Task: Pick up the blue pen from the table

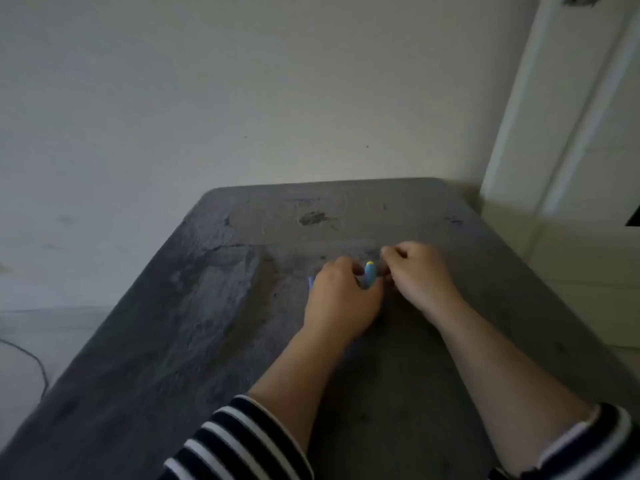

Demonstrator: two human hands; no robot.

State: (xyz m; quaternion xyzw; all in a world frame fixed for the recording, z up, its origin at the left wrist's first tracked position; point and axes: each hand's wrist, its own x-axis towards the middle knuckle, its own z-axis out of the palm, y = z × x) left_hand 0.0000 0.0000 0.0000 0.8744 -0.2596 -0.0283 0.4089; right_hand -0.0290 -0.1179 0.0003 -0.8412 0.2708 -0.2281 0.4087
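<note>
My left hand (341, 299) rests on a dark grey table (214, 323) with its fingers curled round a small blue object with a yellow tip (369, 271), which sticks up between both hands. A bit of blue also shows at the left side of that hand. My right hand (417, 275) lies just to the right, fingers curled; its fingertips are by the blue object, and what they hold is hidden. The picture is blurred.
The table top is worn, with a dark stain (313, 218) near its far edge. A pale wall stands behind it and a white door frame (540, 109) at the right. A thin cable (38, 365) lies on the floor at the left.
</note>
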